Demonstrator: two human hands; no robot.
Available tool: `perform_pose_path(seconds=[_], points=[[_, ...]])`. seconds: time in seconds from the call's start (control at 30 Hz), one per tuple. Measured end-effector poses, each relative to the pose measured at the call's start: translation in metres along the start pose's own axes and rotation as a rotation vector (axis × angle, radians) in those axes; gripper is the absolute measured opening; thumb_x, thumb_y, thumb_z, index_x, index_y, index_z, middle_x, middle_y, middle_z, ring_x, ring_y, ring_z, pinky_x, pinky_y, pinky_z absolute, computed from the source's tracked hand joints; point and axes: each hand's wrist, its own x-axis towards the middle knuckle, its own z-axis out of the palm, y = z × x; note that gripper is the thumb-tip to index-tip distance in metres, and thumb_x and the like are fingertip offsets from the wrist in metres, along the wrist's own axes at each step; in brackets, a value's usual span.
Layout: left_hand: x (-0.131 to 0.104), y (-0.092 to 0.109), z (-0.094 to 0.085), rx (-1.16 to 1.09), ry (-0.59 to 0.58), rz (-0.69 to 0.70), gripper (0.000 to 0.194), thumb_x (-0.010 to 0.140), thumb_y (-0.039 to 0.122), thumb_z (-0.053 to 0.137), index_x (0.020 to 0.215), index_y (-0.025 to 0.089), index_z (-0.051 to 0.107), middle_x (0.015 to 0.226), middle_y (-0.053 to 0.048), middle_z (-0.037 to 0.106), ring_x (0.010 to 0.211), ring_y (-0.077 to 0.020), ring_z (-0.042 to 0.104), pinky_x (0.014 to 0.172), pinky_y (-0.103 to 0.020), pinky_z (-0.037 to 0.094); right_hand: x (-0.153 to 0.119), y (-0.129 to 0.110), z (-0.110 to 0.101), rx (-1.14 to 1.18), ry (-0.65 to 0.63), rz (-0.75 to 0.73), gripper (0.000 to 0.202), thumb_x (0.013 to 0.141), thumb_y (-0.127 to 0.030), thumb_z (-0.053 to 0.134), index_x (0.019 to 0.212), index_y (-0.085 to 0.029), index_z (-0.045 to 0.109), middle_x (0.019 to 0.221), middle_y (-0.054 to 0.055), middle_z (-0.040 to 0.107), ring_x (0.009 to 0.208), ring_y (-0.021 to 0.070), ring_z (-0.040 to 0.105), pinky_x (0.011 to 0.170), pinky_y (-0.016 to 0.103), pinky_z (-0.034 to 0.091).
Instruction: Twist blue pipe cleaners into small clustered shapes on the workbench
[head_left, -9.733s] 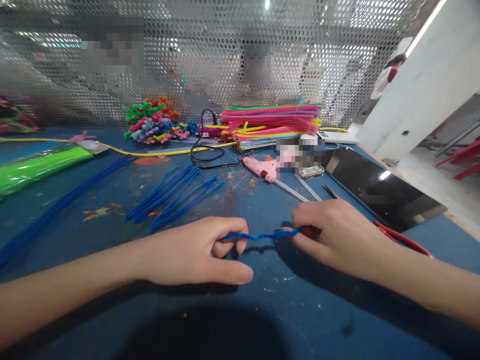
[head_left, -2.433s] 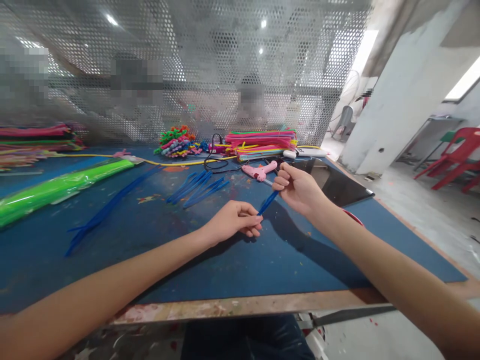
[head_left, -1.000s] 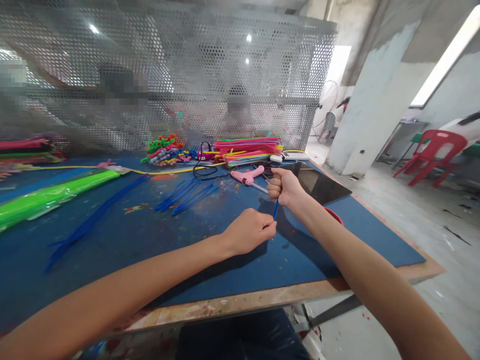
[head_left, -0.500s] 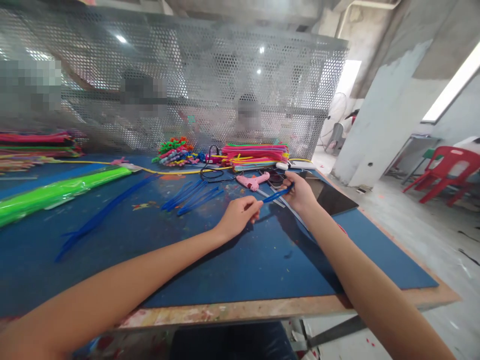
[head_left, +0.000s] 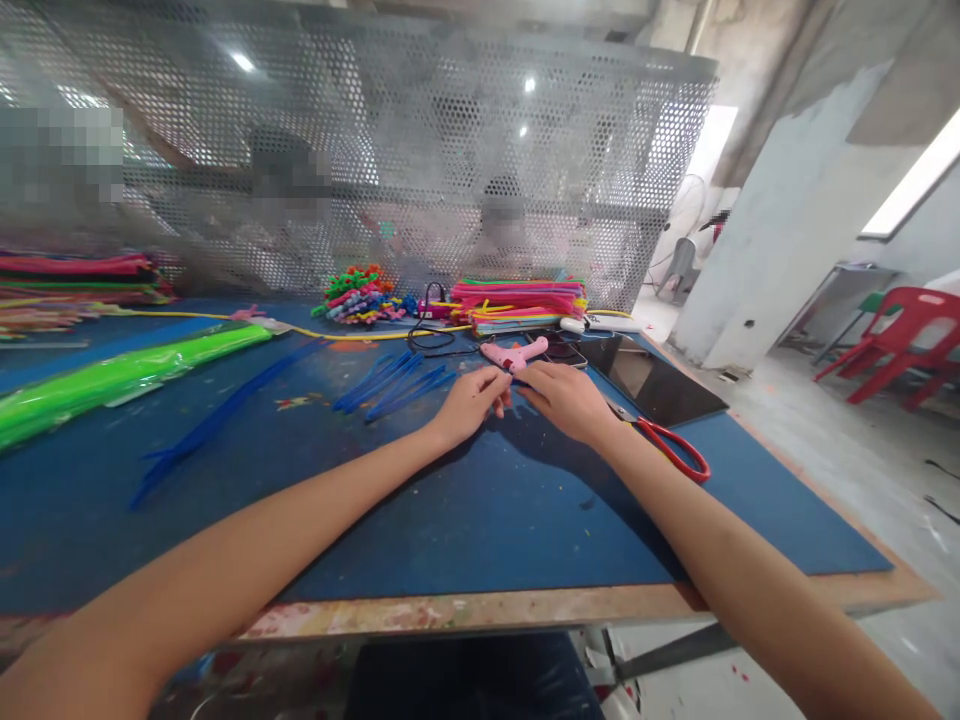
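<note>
My left hand (head_left: pixel 474 402) is closed, thumb and fingers pinched together, above the middle of the blue mat (head_left: pixel 480 520). Its fingertips meet those of my right hand (head_left: pixel 562 398), which is also closed, palm down. The blue pipe cleaner that both held a moment ago is now almost wholly covered by the fingers. Left of my hands lie several bent blue pipe cleaners (head_left: pixel 405 385). Just behind my fingertips rests a pink glue gun (head_left: pixel 517 353). Red-handled scissors (head_left: pixel 675 448) lie by my right wrist, partly covered by it.
A bright green packet (head_left: pixel 142 375) and long blue pipe cleaners (head_left: pixel 217 425) lie at left. Behind are bundles of coloured pipe cleaners (head_left: pixel 525 298), a yellow cable (head_left: pixel 300 330) and a perforated metal screen (head_left: pixel 420 130). A dark glossy panel (head_left: pixel 660 385) lies at right.
My right hand has moved left and turned palm down, meeting my left hand. The blue strand that stretched between them no longer shows. The scissors have come into fuller view.
</note>
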Motion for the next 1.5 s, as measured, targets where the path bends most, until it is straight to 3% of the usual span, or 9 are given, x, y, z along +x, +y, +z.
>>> perform_pose_path(seconds=[0.1, 0.23, 0.5, 0.73, 0.9, 1.07, 1.3, 1.5], points=[[0.003, -0.003, 0.0, -0.058, 0.03, -0.024, 0.034, 0.081, 0.048, 0.048, 0.07, 0.016, 0.052, 0.06, 0.001, 0.055, 0.047, -0.0076, 0.051, 0.04, -0.017, 0.033, -0.002, 0.0, 0.003, -0.038, 0.014, 0.035, 0.025, 0.092, -0.022, 0.04, 0.106, -0.016, 0.061, 0.092, 0.01, 0.067, 0.08, 0.0192, 0.063, 0.068, 0.028, 0.046], [0.005, -0.007, 0.0, -0.137, 0.066, -0.065, 0.035, 0.078, 0.05, 0.05, 0.072, 0.015, 0.051, 0.064, 0.001, 0.055, 0.047, -0.0068, 0.052, 0.039, -0.016, 0.033, -0.004, 0.001, 0.007, -0.072, 0.067, -0.015, 0.025, 0.092, -0.022, 0.04, 0.104, -0.016, 0.061, 0.092, 0.011, 0.065, 0.084, 0.0191, 0.061, 0.073, 0.028, 0.044], [0.004, -0.006, 0.003, -0.215, 0.035, -0.141, 0.036, 0.075, 0.048, 0.054, 0.063, 0.015, 0.05, 0.051, 0.002, 0.053, 0.04, -0.0057, 0.047, 0.038, -0.016, 0.032, -0.007, 0.004, 0.008, -0.176, 0.049, -0.038, 0.031, 0.094, -0.023, 0.032, 0.093, -0.021, 0.063, 0.087, 0.007, 0.064, 0.079, 0.0165, 0.053, 0.061, 0.026, 0.034], [0.003, -0.005, 0.004, -0.264, 0.001, -0.138, 0.033, 0.075, 0.047, 0.057, 0.067, 0.015, 0.053, 0.056, 0.002, 0.057, 0.043, -0.0058, 0.05, 0.039, -0.016, 0.033, -0.006, 0.0, 0.004, -0.023, 0.042, 0.047, 0.03, 0.091, -0.026, 0.035, 0.08, -0.022, 0.063, 0.069, 0.004, 0.055, 0.067, 0.0148, 0.046, 0.054, 0.028, 0.025], [0.003, -0.002, 0.006, -0.467, -0.029, -0.2, 0.031, 0.071, 0.044, 0.064, 0.073, 0.014, 0.054, 0.063, 0.001, 0.058, 0.046, -0.0058, 0.051, 0.041, -0.017, 0.035, -0.007, -0.001, 0.003, -0.063, 0.085, 0.033, 0.029, 0.09, -0.024, 0.038, 0.078, -0.023, 0.064, 0.063, 0.002, 0.051, 0.061, 0.0129, 0.041, 0.052, 0.028, 0.02], [0.003, 0.0, 0.005, -0.68, 0.031, -0.302, 0.032, 0.074, 0.046, 0.061, 0.077, 0.015, 0.055, 0.064, 0.0, 0.058, 0.048, -0.0073, 0.052, 0.044, -0.019, 0.037, -0.006, -0.001, 0.001, -0.017, 0.115, 0.076, 0.026, 0.087, -0.025, 0.042, 0.077, -0.025, 0.066, 0.059, 0.001, 0.049, 0.057, 0.0125, 0.038, 0.052, 0.027, 0.021], [0.002, 0.003, 0.004, -0.647, 0.008, -0.323, 0.031, 0.071, 0.043, 0.064, 0.071, 0.012, 0.057, 0.063, -0.002, 0.057, 0.05, -0.0075, 0.051, 0.045, -0.019, 0.038, -0.006, -0.007, 0.002, 0.111, 0.193, 0.223, 0.023, 0.082, -0.03, 0.048, 0.073, -0.026, 0.068, 0.056, 0.001, 0.051, 0.055, 0.0124, 0.04, 0.056, 0.026, 0.025], [0.003, 0.003, 0.004, -0.487, 0.03, -0.196, 0.027, 0.072, 0.041, 0.06, 0.076, 0.015, 0.056, 0.065, 0.0, 0.056, 0.049, -0.0068, 0.049, 0.045, -0.018, 0.037, -0.006, -0.017, 0.001, 0.303, 0.278, 0.38, 0.024, 0.08, -0.028, 0.049, 0.069, -0.022, 0.069, 0.057, 0.0, 0.056, 0.053, 0.0104, 0.042, 0.057, 0.023, 0.028]])
